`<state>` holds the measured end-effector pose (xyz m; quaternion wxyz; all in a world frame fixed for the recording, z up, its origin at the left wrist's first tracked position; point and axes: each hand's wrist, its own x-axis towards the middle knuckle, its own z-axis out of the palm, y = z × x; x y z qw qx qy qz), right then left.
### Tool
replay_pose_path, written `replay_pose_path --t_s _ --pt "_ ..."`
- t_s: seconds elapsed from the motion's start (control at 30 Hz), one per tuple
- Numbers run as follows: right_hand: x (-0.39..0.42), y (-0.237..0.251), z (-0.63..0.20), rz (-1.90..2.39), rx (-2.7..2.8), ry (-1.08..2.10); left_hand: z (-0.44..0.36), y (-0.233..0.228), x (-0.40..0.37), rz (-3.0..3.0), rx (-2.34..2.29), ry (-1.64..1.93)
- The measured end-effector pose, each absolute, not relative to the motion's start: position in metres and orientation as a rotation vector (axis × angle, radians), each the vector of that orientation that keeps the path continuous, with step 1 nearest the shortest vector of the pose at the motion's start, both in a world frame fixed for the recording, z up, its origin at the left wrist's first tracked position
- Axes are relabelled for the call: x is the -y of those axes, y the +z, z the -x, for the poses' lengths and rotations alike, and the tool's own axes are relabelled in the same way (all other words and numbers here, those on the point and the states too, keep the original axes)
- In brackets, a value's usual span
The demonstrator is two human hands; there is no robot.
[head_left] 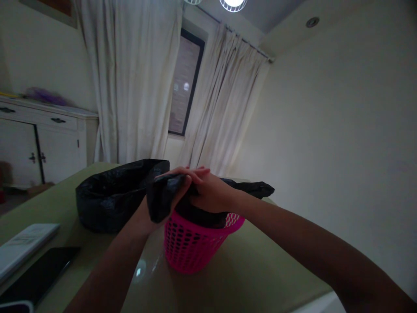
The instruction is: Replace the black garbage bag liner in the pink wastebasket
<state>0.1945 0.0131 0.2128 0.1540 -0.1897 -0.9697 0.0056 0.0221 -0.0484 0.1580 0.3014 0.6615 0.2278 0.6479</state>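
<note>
A bright pink perforated plastic basket (192,248) stands on the table, leaning slightly in the view. Black plastic bag (164,195) material sits in its mouth, with one loose end sticking out to the right. Above the rim, my left hand (182,184) is closed on a fold of this bag, which drapes over the thumb side. My right hand (213,193) overlaps the left one, its fingers curled into the same bag; the fingertips are partly hidden.
Left of the basket stands a round container covered by a black bag (100,208). A white box (28,243) and a dark phone-like slab (39,274) lie on the pale green table (260,269) at the near left. Curtains, a window and a white cabinet (58,143) are behind.
</note>
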Motion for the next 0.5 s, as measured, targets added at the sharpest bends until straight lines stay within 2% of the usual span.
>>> replay_pose_path --t_s 0.13,0.33,0.4,0.5 --pt "-0.02 0.226 -0.231 0.8 2.938 -0.166 -0.027 0.158 0.038 -1.258 -0.438 1.779" --pt "-0.056 0.275 -0.319 1.705 2.801 -0.249 -0.021 0.159 0.029 -1.119 -0.502 1.896" --pt "-0.054 0.293 -0.337 1.596 2.737 -0.007 -0.022 0.157 0.03 -1.243 -0.648 1.91" --pt "-0.042 0.308 -0.348 0.983 2.391 0.447 -0.025 0.155 0.034 -1.409 -0.832 1.894"
